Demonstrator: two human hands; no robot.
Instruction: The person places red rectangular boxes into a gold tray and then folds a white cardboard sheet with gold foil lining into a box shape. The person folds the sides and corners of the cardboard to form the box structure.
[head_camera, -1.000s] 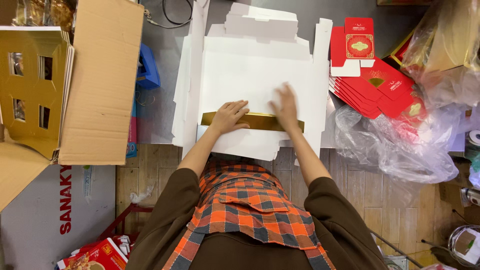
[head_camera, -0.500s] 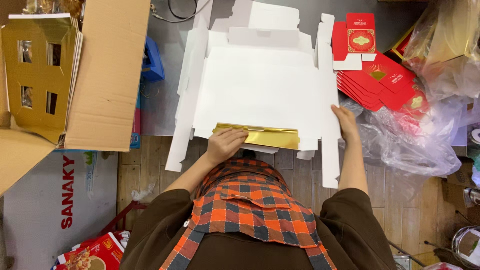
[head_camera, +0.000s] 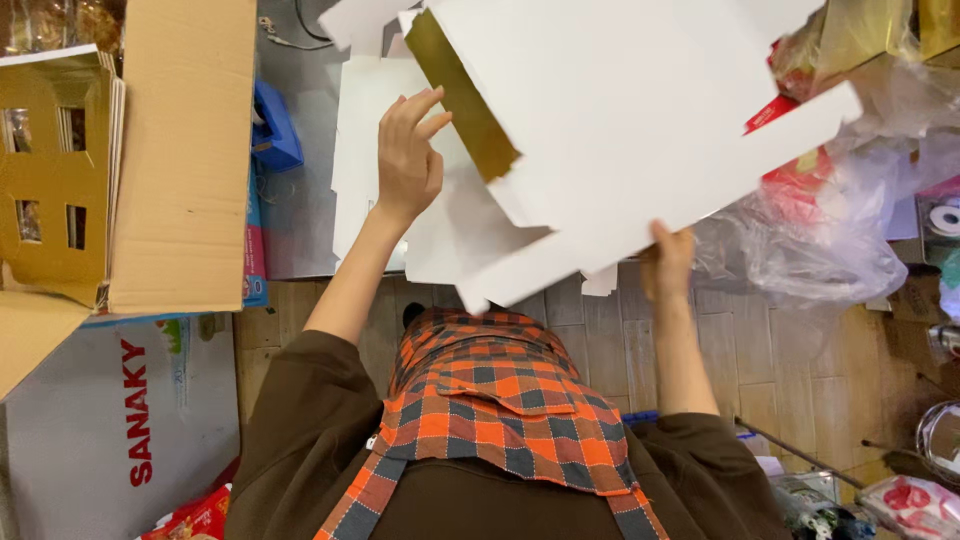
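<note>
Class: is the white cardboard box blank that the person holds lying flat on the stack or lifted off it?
Lifted and tilted: the white box blank slants above the stack, the right hand gripping its lower edge.

Brown cardboard box (head_camera: 180, 150) at left, blue box (head_camera: 275, 125), crumpled clear plastic bags (head_camera: 830, 240), wooden plank floor (head_camera: 800, 370)

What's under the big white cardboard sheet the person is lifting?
Under the lifted white sheet lie more flat white sheets on the grey table. The right hand grips its edge; its fingers are hidden behind it.

Tilted box blank (head_camera: 640, 130) lies above stacked sheets (head_camera: 365, 150), perhaps touching; carton (head_camera: 180, 150) left.
</note>
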